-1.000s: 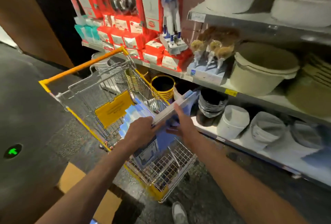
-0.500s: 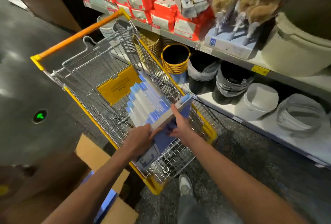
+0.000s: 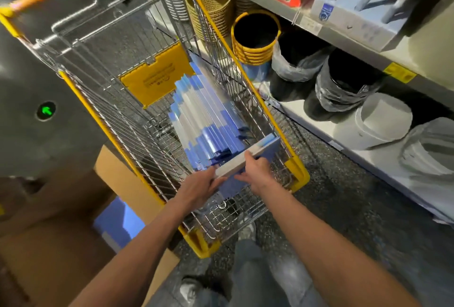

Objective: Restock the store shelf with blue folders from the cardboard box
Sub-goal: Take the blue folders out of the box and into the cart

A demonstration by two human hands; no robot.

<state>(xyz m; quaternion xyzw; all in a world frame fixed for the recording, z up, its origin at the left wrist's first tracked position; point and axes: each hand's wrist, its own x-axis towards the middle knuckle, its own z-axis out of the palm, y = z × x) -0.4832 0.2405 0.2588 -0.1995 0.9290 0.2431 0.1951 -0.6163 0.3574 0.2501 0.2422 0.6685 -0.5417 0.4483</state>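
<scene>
left hand (image 3: 200,188): fingers grip the blue folder (image 3: 266,146) at its near end
right hand (image 3: 258,171): fingers grip it too
folder: tilted, over the folder stack (image 3: 208,120) in the shopping cart (image 3: 298,171)

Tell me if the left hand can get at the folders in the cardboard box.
Probably not yet. The left hand grips a folder inside the cart, whose wire side stands between it and the cardboard box. Freed and lifted out, it could likely reach in: the box is open.

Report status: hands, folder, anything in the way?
Left hand, right hand grip one blue folder. Held inside cart, beside folder row. Its wall between folder and shelf.
</scene>
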